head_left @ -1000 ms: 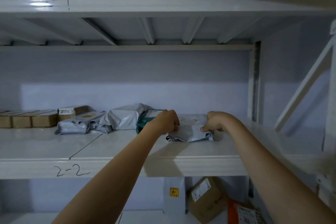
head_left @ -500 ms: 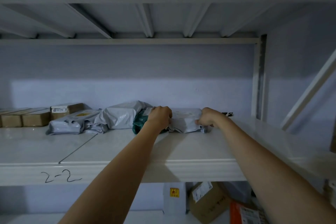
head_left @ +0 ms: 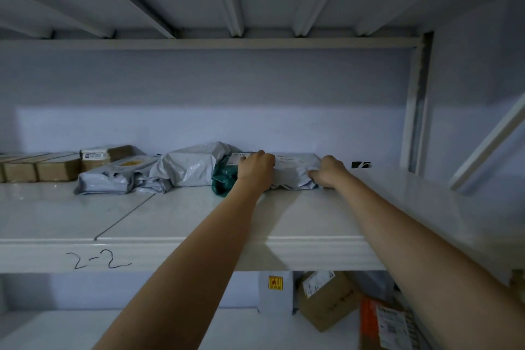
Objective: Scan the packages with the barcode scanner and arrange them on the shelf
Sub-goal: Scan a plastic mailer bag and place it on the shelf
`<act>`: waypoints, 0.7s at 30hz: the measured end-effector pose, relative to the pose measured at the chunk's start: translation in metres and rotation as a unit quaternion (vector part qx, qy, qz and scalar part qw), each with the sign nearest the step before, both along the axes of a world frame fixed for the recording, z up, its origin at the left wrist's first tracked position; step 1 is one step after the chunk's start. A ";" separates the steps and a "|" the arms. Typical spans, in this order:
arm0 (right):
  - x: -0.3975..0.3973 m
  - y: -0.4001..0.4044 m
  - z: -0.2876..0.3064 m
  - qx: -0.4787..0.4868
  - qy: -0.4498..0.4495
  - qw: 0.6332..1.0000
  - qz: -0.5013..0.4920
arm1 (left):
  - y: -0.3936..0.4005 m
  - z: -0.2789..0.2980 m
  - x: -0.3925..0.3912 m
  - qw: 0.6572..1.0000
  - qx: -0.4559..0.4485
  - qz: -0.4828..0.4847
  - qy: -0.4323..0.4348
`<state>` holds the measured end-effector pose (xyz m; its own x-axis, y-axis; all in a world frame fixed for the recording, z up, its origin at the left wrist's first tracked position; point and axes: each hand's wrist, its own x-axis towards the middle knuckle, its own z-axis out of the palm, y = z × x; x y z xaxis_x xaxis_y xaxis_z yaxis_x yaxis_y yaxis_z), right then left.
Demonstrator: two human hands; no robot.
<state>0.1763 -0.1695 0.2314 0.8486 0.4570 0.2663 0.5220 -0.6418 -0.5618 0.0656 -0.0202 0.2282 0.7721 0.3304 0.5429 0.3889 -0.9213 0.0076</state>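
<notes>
Up on the white metal shelf (head_left: 284, 216), smooth and glossy with "2-2" scrawled on its front lip, both bare arms reach deep toward the back wall. Between the two hands lies a grey poly mailer (head_left: 295, 170), a soft, wrinkled plastic pouch with a pale label on its top face, resting flat at the rear of the shelf. The left hand (head_left: 255, 169) lies over the mailer's left end, fingers curled down across its top edge so that the pouch sits under and just beyond the knuckles. The right hand (head_left: 329, 172) pinches the crumpled right corner, fingers (head_left: 315, 176) bent tight into the plastic, the mailer stretching away to their left.

Just outside the left hand's fingers, touching the mailer, sits a dark green poly bag (head_left: 224, 179), lumpy and creased, with a white label showing near the fingertips. Farther out on that side are two more grey poly bags (head_left: 187, 167), puffy and shiny, then a row of brown cardboard boxes (head_left: 39, 169), square-edged and matte. Beyond the right hand's fingers, well apart, a small black scrap (head_left: 360, 164) lies at the back of the shelf. Below the shelf stand a white carton (head_left: 275, 293) with a yellow sticker and a tilted cardboard box (head_left: 326, 298).
</notes>
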 end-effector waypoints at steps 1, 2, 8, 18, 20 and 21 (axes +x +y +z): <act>-0.003 -0.002 0.001 0.015 0.002 1.000 -0.003 | -0.004 0.001 -0.003 1.000 -0.013 -0.011 -0.015; -0.009 -0.004 0.002 0.028 -0.002 1.000 -0.008 | -0.009 0.003 -0.007 0.999 -0.029 -0.022 -0.030; -0.062 -0.032 0.005 0.125 -0.074 0.989 0.013 | -0.041 0.001 -0.051 0.980 -0.142 -0.092 -0.105; -0.195 -0.126 -0.059 0.152 0.025 0.969 0.195 | -0.136 -0.085 -0.180 0.846 -0.428 -0.292 -0.123; -0.204 -0.133 -0.074 0.088 0.053 0.972 0.210 | -0.134 -0.105 -0.183 0.852 -0.438 -0.274 -0.089; -0.205 -0.132 -0.081 0.043 0.067 0.975 0.209 | -0.131 -0.114 -0.181 0.862 -0.429 -0.258 -0.079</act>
<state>-0.0283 -0.3013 0.1501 0.6236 0.7504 0.2191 0.6456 -0.3363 -0.6857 -0.1155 -0.1509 0.1138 0.8753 0.2972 0.3815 -0.1396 -0.6000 0.7877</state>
